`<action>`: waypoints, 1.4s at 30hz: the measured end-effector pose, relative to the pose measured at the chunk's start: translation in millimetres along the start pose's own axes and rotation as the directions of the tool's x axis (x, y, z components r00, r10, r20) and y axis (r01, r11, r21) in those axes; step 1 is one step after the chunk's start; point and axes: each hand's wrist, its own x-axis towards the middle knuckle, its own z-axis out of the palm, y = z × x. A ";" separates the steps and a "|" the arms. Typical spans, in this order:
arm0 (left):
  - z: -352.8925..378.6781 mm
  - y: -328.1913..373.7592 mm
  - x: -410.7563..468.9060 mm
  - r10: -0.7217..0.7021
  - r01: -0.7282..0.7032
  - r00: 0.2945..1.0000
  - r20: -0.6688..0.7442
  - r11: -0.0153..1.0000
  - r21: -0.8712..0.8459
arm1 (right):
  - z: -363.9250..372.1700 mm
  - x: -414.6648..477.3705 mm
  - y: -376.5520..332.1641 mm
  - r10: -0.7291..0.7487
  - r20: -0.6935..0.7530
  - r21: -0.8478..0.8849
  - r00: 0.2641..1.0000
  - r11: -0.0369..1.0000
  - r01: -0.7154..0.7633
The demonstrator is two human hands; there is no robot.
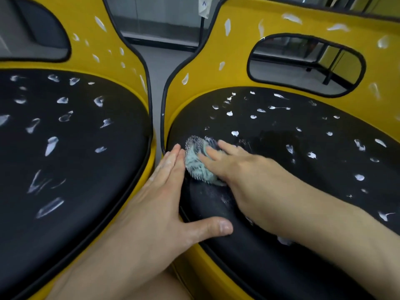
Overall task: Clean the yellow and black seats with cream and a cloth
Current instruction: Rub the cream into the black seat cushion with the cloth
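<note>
Two yellow seats with black cushions stand side by side, both dotted with white cream dabs. My right hand point(236, 169) presses a crumpled pale green cloth point(198, 163) flat against the left front part of the right seat's black cushion point(303, 169), fingers straight over the cloth. My left hand point(171, 191) rests open on that cushion's left edge, fingers straight along the rim and thumb stretched across the black surface. The left seat's cushion point(75, 148) carries several cream smears and is untouched by either hand.
The right seat's yellow backrest point(238, 61) has an oval cut-out point(307, 63) and cream dabs. The left seat's backrest point(91, 40) has a similar hole. A narrow gap point(157, 100) of grey floor separates the seats.
</note>
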 end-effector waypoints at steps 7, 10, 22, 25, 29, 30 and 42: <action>-2.2 1.1 0.5 -0.017 0.015 0.999 0.040 0.999 0.036 | 19.6 -82.5 1.5 0.047 -0.189 0.131 0.981 0.991 -0.022; -5.1 3.4 1.0 -0.036 0.032 0.998 0.052 0.997 0.076 | 8.3 -66.5 -4.0 0.075 -0.165 0.152 0.983 0.987 -0.050; -4.8 5.7 2.8 -0.002 0.000 0.999 0.049 0.999 0.044 | 27.6 -124.7 4.1 0.242 -0.196 0.201 0.950 0.958 -0.203; -4.2 6.7 5.3 0.015 -0.018 0.998 0.053 0.999 0.048 | 21.6 -113.3 -4.8 0.266 -0.219 0.233 0.939 0.948 -0.215; -4.8 7.3 7.8 0.019 -0.022 0.998 0.054 0.998 0.055 | 15.8 -70.0 -11.8 0.281 -0.311 0.103 0.908 0.960 -0.261; -5.1 6.8 8.0 0.019 -0.022 0.998 0.053 0.999 0.045 | 16.3 -63.5 -8.7 0.280 -0.325 0.104 0.903 0.960 -0.261; -7.2 10.6 8.2 -0.007 0.005 0.998 0.061 1.000 0.030 | 11.3 -83.5 22.0 0.250 -0.200 0.150 0.947 0.963 -0.222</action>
